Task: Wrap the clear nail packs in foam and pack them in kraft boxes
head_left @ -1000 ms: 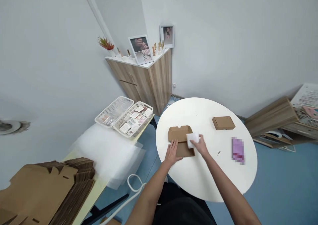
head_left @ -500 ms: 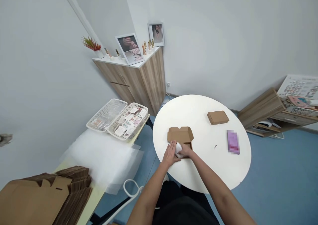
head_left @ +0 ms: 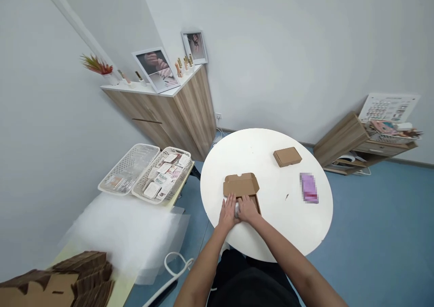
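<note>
An open brown cardboard box (head_left: 241,187) sits near the front of the round white table, its lid folded back away from me. My left hand (head_left: 228,214) lies along the box's left side with fingers stretched out, against a white wrapped bundle (head_left: 237,210). Inside the box, my right hand (head_left: 247,209) presses on that bundle with bent fingers. Both hands cover most of the bundle, so its contents are hidden.
A closed brown box (head_left: 287,157) and a blurred purple item (head_left: 308,188) lie on the round table (head_left: 271,234). At left are white baskets (head_left: 162,173) of cards and packets, translucent sheets (head_left: 129,230) and stacked flat cardboard boxes (head_left: 61,284). A wooden cabinet (head_left: 162,121) stands behind.
The white bundle has gone lower into the box, and my right hand has moved down and left with it. My left hand stays at the box's side. The view has shifted slightly right.
</note>
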Demonstrator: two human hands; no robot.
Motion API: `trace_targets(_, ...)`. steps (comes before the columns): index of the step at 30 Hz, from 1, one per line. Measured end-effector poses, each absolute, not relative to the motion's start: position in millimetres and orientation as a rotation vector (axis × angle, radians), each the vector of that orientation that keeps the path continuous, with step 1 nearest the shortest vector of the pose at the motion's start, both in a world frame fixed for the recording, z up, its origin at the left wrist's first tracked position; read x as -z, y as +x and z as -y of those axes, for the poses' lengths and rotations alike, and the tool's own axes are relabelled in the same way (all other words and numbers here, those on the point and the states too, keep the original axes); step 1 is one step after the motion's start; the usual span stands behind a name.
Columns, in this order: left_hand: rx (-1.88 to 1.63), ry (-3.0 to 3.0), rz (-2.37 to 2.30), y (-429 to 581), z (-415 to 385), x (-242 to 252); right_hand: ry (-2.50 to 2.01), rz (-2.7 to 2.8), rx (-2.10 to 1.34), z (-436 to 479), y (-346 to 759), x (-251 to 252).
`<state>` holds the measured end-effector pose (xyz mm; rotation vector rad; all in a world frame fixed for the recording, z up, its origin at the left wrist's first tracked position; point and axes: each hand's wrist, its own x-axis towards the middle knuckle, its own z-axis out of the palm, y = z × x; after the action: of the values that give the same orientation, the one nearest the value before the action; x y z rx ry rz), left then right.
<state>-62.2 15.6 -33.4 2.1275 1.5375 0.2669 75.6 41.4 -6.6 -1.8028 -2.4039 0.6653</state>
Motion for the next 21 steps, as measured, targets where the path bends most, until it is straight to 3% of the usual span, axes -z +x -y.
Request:
trace_targets(4, -0.254, 2.192, -1.588, -60, -21, 36, -1.827, 2.407, -0.396, -21, 73, 5)
trace_targets(15, -0.304, 2.384, -1.604, -52, -4, 56, -1.669, 2.469, -0.395, -34, 101, 12)
trace_targets(21, -0.255, 2.394, -1.466, -63, -40, 35, -1.852, 1.774, -0.558, -69, 144, -6)
